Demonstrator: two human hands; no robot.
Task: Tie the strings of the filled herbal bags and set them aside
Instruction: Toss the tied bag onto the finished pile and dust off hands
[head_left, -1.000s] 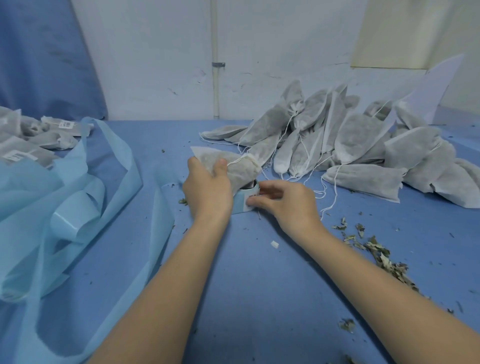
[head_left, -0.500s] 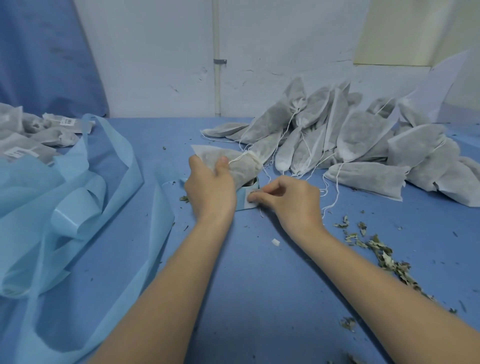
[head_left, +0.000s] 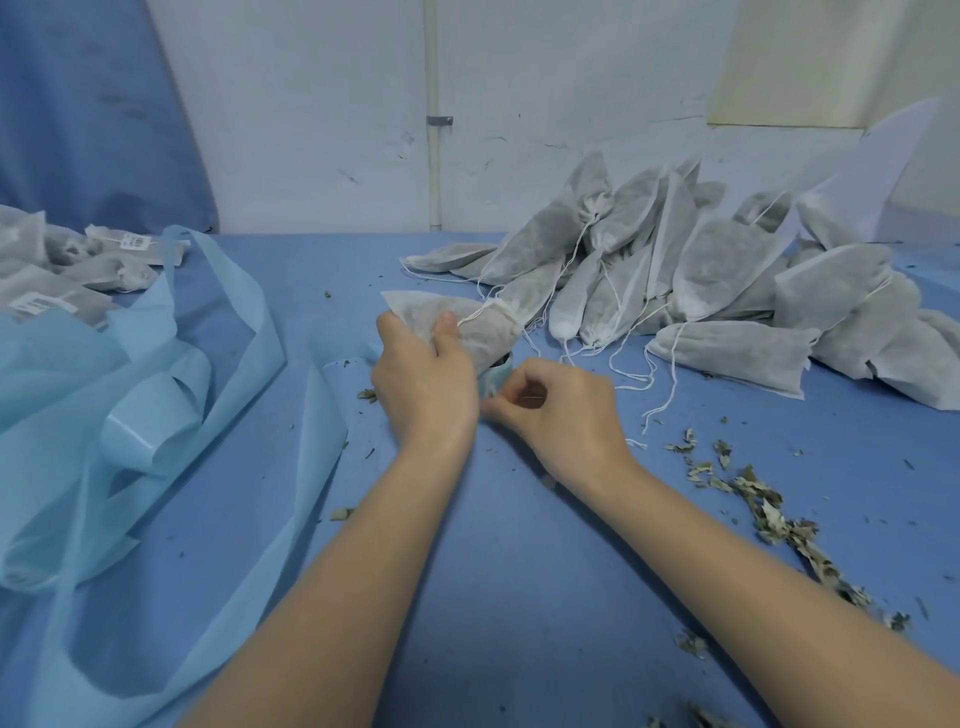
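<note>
The left hand (head_left: 423, 376) grips the herbal bag (head_left: 467, 327) below its cinched neck; the right hand (head_left: 556, 405), just beside, pinches something small, probably string; best to keep the neck bunched tight while knotting.

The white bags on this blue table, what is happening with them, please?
A person is working on one filled herbal bag in the middle of the blue table. The left hand grips the bag, while the right hand pinches something thin beside it, probably its string. A pile of filled bags with loose strings lies to the right. Labelled bags sit far left, behind light blue fabric strips. Dried leaf scraps lie scattered on the right.
</note>
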